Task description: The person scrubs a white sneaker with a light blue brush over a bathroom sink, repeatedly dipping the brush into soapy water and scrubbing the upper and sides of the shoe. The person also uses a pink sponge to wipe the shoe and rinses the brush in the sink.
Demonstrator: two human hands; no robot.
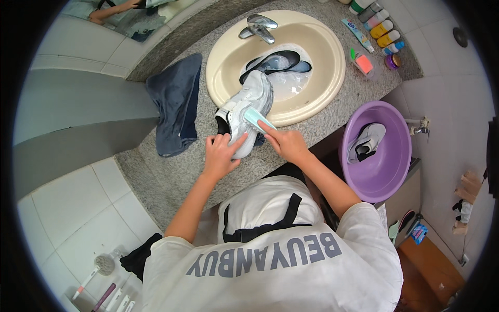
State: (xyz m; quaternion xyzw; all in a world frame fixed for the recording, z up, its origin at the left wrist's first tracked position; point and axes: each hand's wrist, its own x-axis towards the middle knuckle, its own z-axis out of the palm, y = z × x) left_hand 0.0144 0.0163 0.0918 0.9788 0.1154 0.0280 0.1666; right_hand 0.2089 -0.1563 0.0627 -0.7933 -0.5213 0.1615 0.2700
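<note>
A white sneaker (pixel 249 93) lies across the front rim of the beige oval sink (pixel 327 89), toe over the basin and heel towards me. My left hand (pixel 222 154) grips its heel end, thumb and fingers around the collar. In my right hand (pixel 290 146) is a light-blue scrub brush (pixel 255 119), forefinger stretched along its back; its bristle side rests against the shoe's side. Suds show on the upper. Beyond the toe, dark-edged insoles (pixel 278 62) lie in cloudy, soapy water in the basin.
A chrome faucet (pixel 259 28) stands behind the basin. Left of it, a dark blue towel (pixel 175 105) lies on the granite counter (pixel 163 187). At right, a purple tub (pixel 393 171) holds another white shoe (pixel 366 142). Several bottles (pixel 384 33) and a toothpaste tube (pixel 358 35) line the far right.
</note>
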